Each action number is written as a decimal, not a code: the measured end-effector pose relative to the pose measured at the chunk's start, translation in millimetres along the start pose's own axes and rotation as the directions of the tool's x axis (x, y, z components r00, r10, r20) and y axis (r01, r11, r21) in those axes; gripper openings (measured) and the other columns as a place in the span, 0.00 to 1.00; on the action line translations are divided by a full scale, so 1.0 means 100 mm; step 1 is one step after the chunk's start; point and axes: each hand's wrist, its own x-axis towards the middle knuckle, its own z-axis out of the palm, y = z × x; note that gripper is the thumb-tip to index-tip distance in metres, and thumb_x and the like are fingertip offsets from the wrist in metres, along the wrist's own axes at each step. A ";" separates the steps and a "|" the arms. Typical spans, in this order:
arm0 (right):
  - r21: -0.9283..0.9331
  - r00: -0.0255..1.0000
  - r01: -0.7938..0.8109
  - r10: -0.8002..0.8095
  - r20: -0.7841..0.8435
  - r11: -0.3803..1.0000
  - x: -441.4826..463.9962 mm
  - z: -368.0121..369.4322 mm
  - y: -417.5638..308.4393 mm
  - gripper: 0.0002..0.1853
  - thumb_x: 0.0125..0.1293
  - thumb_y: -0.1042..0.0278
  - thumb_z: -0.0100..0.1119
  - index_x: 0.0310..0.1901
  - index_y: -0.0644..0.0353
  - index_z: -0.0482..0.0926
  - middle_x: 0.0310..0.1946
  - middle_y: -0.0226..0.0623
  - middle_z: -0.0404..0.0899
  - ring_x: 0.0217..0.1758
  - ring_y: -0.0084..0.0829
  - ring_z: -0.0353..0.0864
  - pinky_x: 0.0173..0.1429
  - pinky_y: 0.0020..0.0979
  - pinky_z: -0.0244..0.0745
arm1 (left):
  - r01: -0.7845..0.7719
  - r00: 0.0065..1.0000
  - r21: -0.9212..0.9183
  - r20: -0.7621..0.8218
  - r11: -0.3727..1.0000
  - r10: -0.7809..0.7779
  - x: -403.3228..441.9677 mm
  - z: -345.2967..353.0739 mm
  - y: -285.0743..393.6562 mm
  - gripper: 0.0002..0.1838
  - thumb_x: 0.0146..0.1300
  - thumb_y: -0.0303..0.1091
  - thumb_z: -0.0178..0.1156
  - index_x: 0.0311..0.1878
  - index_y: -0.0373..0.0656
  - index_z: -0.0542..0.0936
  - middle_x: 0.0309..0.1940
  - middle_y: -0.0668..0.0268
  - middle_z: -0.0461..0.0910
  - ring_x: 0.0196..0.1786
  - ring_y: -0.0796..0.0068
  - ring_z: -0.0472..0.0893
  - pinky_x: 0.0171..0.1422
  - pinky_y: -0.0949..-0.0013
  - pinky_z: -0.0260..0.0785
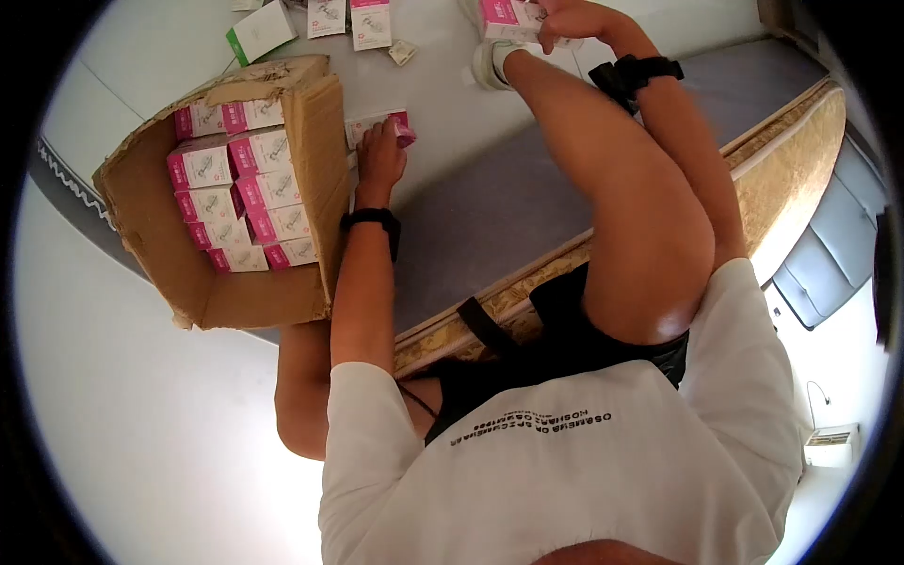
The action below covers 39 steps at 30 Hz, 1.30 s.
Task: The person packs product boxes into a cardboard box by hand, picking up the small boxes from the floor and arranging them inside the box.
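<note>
My left hand (pixel 381 160) is closed on a small pink and white box (pixel 361 127) lying just right of the carton; its fingers reach over the pink end. At the top edge my right hand (pixel 576 21) grips another pink and white box (pixel 508 17) between thumb and fingers, partly cut off by the frame. An open cardboard carton (pixel 320 179) stands at the left, tilted toward me. Inside it, several pink and white boxes (pixel 268 151) are stacked in two columns.
On the floor at the top are a green and white box (pixel 262 33), two more pink and white boxes (pixel 371 24) and a small packet (pixel 402 52). My bent leg (pixel 621 188) lies between the hands. A patterned mattress edge (pixel 782 169) runs to the right.
</note>
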 end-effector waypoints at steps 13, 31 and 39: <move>0.019 0.991 0.044 -0.041 -0.124 0.999 0.12 0.12 0.16 0.44 0.39 0.79 0.67 0.63 0.61 0.59 0.41 0.44 0.75 0.43 0.35 0.75 0.46 0.35 0.73 | -0.193 0.981 0.474 0.062 0.859 0.186 0.08 -0.19 0.10 0.52 0.55 0.38 0.69 0.77 0.45 0.47 0.65 0.59 0.64 0.71 0.56 0.60 0.79 0.53 0.41; -0.350 0.753 0.271 -0.423 -0.503 0.897 -1.31 -0.01 -1.15 0.44 0.46 0.78 0.72 0.64 0.59 0.57 0.57 0.45 0.69 0.59 0.42 0.73 0.61 0.38 0.72 | 0.020 0.977 -0.561 -0.165 0.828 -0.136 -0.86 -1.17 1.24 0.53 0.45 0.44 0.73 0.70 0.41 0.52 0.57 0.41 0.70 0.62 0.47 0.72 0.63 0.53 0.68; -0.153 0.551 0.634 -0.582 -0.598 0.758 -2.82 0.58 -2.47 0.48 0.53 0.68 0.75 0.71 0.52 0.52 0.55 0.45 0.72 0.55 0.33 0.76 0.53 0.34 0.77 | -0.410 0.844 -0.564 -0.533 0.717 0.064 -2.15 -2.48 1.12 0.43 0.49 0.49 0.73 0.66 0.45 0.66 0.52 0.50 0.78 0.53 0.56 0.79 0.58 0.60 0.70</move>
